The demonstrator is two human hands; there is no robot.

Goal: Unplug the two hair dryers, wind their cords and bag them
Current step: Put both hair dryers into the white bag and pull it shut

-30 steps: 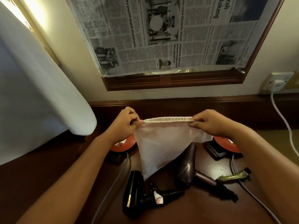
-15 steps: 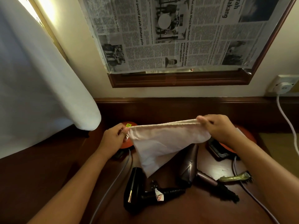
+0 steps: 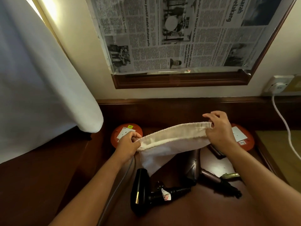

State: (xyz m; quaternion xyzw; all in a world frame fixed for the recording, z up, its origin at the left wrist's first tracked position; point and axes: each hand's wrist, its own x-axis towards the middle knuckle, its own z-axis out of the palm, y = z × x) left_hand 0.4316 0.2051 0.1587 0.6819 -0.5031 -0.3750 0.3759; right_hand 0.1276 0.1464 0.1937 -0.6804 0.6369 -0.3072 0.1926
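A white cloth drawstring bag [image 3: 166, 149] hangs above the dark wooden desk, its gathered mouth stretched between both hands. My left hand [image 3: 128, 144] pinches the bag's left end and my right hand [image 3: 219, 129] pinches its right end, held higher. Below the bag lies a black hair dryer [image 3: 141, 190] on its side with a tagged cord stub. To its right lies a bronze-brown hair dryer [image 3: 193, 167], partly hidden by the bag.
Two round orange extension reels sit at the desk's back, the left reel [image 3: 122, 132] and the right reel [image 3: 242, 137]. A white plug [image 3: 276, 87] sits in a wall socket, its cord running down right. A padded ironing board [image 3: 48, 95] overhangs the left. A grey cable [image 3: 117, 183] crosses the desk.
The bag's mouth has been lowered and tilted, the left end dropping toward the desk while the right end stays higher. The mouth now gapes slightly.
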